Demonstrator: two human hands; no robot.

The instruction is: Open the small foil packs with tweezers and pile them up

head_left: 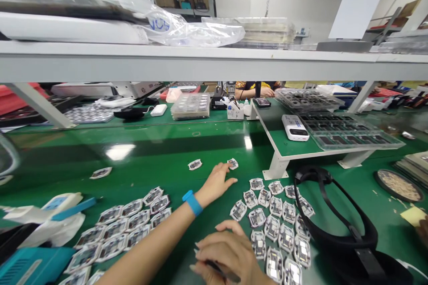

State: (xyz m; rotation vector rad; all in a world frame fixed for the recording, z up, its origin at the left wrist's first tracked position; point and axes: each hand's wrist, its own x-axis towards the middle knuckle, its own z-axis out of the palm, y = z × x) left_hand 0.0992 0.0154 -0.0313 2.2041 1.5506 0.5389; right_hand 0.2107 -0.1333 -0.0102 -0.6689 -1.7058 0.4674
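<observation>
My left hand (219, 180), with a blue wristband (192, 203), reaches forward over the green bench. Its fingers are stretched and the thumb stands apart; the fingertips touch or nearly touch a small white-framed circuit board (233, 164). Another such board (195, 164) lies just left of it. Nearer to me, my right hand (230, 254) is curled around a slim dark tool (219, 269), perhaps tweezers, mostly hidden by the fingers. Several similar boards (272, 227) lie grouped to the right of my hands, and more framed boards (129, 222) sit in rows at left.
A black headset with straps (351, 231) lies at right, behind it a raised stand (279, 142) with a white power bank (294, 128) and clear trays (347, 131). A shelf (214, 64) crosses overhead. Another person's arm (254, 92) shows at the far side.
</observation>
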